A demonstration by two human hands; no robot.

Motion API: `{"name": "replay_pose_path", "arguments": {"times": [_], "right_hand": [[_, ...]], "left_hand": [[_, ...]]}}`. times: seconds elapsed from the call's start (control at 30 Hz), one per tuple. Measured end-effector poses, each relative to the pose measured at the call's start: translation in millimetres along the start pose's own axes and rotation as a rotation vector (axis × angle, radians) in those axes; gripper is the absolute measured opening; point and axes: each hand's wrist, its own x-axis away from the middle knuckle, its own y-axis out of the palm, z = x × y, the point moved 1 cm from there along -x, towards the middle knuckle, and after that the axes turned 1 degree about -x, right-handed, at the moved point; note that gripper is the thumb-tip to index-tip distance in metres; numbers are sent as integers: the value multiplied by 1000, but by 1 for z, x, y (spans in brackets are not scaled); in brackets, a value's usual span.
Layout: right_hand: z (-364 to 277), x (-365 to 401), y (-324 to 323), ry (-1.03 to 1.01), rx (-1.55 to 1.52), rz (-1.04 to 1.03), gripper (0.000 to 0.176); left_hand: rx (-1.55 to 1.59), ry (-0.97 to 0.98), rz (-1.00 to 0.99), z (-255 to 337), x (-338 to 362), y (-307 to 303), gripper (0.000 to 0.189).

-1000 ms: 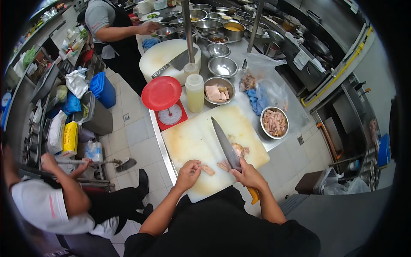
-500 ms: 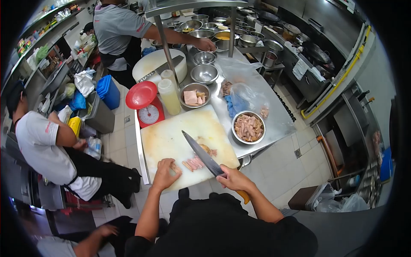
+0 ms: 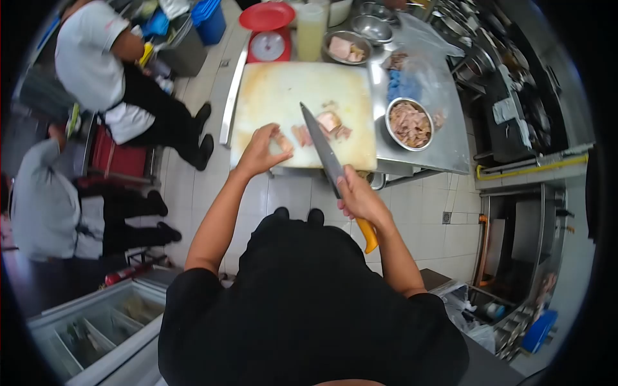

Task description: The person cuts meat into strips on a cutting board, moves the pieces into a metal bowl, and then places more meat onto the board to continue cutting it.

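My right hand (image 3: 362, 198) grips a large kitchen knife (image 3: 320, 143) with a yellow-orange handle, its blade pointing away across the white cutting board (image 3: 290, 90). At the front of the board my left hand (image 3: 261, 153) curls its fingers and thumb around a small piece of pale pink meat (image 3: 282, 143). Sliced meat strips (image 3: 300, 135) lie between that hand and the blade. Just right of the blade rests a larger chunk of meat (image 3: 329, 121), with small scraps around it.
A steel bowl of cut meat (image 3: 410, 125) stands right of the board. Behind it are another bowl with meat blocks (image 3: 347, 47), a red scale (image 3: 268, 45) and a squeeze bottle (image 3: 310, 33). Two people (image 3: 93, 55) are at the left. A container freezer (image 3: 96, 331) sits lower left.
My view has tilted down, so the board appears higher. The person at the far end has left view except a hand. The lower-left person now stands more fully in view.
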Motion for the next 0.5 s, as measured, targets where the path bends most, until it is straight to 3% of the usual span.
{"name": "replay_pose_path", "arguments": {"times": [0.07, 0.13, 0.2, 0.3, 0.5], "right_hand": [[-7, -1, 7, 28, 67, 14, 23], [-33, 2, 9, 61, 165, 3, 22], [-24, -9, 17, -83, 366, 55, 22], [-17, -20, 21, -221, 607, 132, 21], [-26, -20, 28, -162, 757, 88, 19]], "left_hand": [[77, -37, -21, -2, 4, -6, 70], [80, -12, 41, -6, 5, -10, 37], [165, -68, 72, -6, 3, -12, 19], [120, -6, 74, -7, -2, -6, 12], [31, 80, 128, -4, -1, 1, 10]]}}
